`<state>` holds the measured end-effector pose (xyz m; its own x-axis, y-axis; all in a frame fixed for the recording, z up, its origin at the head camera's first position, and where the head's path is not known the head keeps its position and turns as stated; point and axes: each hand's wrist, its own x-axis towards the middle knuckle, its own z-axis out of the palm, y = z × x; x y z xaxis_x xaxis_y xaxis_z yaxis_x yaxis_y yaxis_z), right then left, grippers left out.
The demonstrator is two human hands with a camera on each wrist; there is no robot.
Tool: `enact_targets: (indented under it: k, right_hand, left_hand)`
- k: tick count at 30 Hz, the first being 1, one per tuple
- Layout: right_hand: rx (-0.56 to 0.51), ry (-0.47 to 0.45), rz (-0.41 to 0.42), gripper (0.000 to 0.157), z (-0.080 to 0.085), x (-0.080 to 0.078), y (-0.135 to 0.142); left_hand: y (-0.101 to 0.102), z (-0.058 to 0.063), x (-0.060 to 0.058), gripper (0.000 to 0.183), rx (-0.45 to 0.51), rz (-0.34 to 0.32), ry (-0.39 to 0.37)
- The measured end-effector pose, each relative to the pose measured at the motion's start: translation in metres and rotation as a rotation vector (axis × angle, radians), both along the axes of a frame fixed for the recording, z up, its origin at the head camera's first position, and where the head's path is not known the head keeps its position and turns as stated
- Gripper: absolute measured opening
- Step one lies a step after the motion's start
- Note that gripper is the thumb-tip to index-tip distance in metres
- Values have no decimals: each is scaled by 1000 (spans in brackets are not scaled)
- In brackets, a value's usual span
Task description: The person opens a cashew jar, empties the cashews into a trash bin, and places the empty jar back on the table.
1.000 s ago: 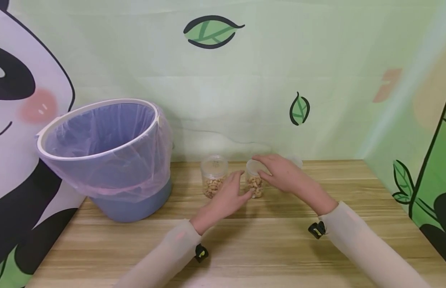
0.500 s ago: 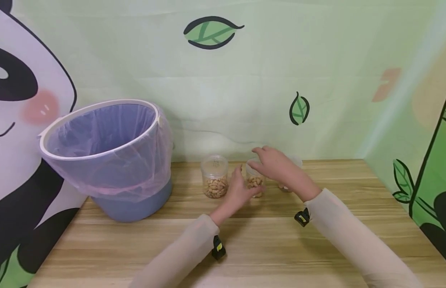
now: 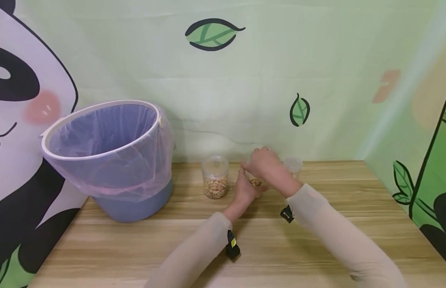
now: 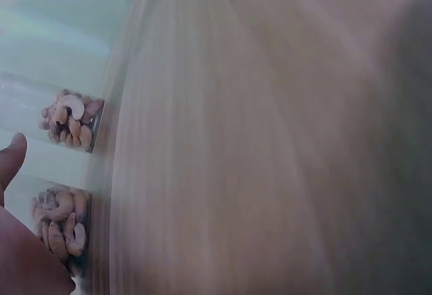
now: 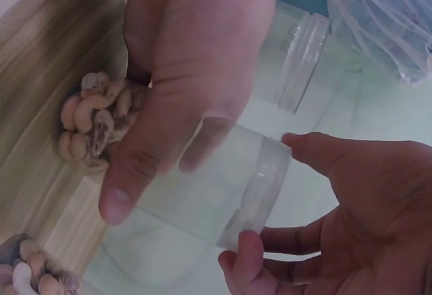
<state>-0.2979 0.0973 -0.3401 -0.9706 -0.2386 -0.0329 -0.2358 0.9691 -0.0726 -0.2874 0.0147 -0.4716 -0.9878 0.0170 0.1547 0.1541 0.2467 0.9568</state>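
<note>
In the middle of a row of clear plastic jars, a jar of cashews (image 3: 255, 182) stands between my hands. My left hand (image 3: 243, 191) grips its body, the thumb (image 5: 128, 180) stretched across the near side in the right wrist view. From above, my right hand (image 3: 269, 163) holds the lid (image 5: 260, 190) at its edge between thumb and curled fingers. Another jar of nuts (image 3: 215, 177) stands to the left, apart from my hands. On the right, a further jar (image 3: 293, 164) is partly covered by my right wrist; its cashews (image 4: 71, 116) show in the left wrist view.
A blue bin (image 3: 133, 206) with a translucent liner (image 3: 144, 176) takes up the left of the wooden table (image 3: 334, 196). Behind the jars rises a pale green wall sheet (image 3: 338, 120) printed with leaves and a panda (image 3: 54, 88).
My left hand has moved right, from beside the left jar to the middle jar, and taken hold of it. My right hand has closed onto that jar's lid, uncovering more of the right jar.
</note>
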Motion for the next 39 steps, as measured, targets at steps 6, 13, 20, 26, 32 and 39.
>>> enact_targets:
  k: [6,13,20,26,32,39]
  right_hand:
    - [26,21,-23,58,-5,-3,-3]
    - [22,122,36,52,-13,0,-1]
    - [-49,175,167,49,-20,-1,11]
    - [-303,220,329,46,-30,-5,36]
    - [-513,136,377,53,-42,-10,55]
    - [-567,55,453,55,-46,-9,67]
  left_hand:
    - [3,-2,-7,73,-51,33,43]
    - [3,0,-5,61,39,56,-1]
    - [2,-1,-7,60,111,24,-32]
    - [-5,3,-12,80,103,-98,-129]
    - [-8,7,-13,79,36,-116,-128]
    - [-12,9,-13,77,37,-150,-145]
